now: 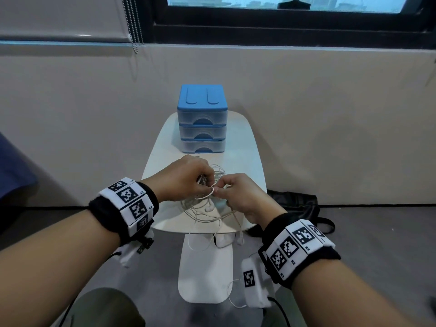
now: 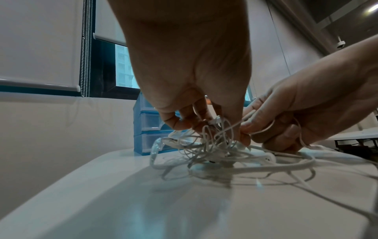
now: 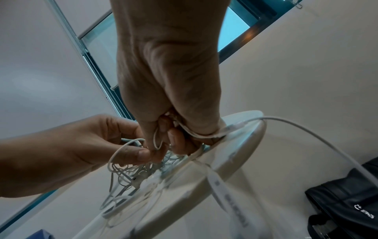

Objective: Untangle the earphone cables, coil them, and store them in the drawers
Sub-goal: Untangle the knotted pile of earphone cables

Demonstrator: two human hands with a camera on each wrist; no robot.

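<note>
White surface (image 1: 162, 147) under both hands, blue drawers (image 1: 202, 119) shut just beyond them. Left hand (image 1: 182, 178) pinches strands atop the tangled earphone cables (image 1: 207, 213); right hand (image 1: 240, 197), fingers curled, pinches a small loop, the tangle lying between and below them.
</note>
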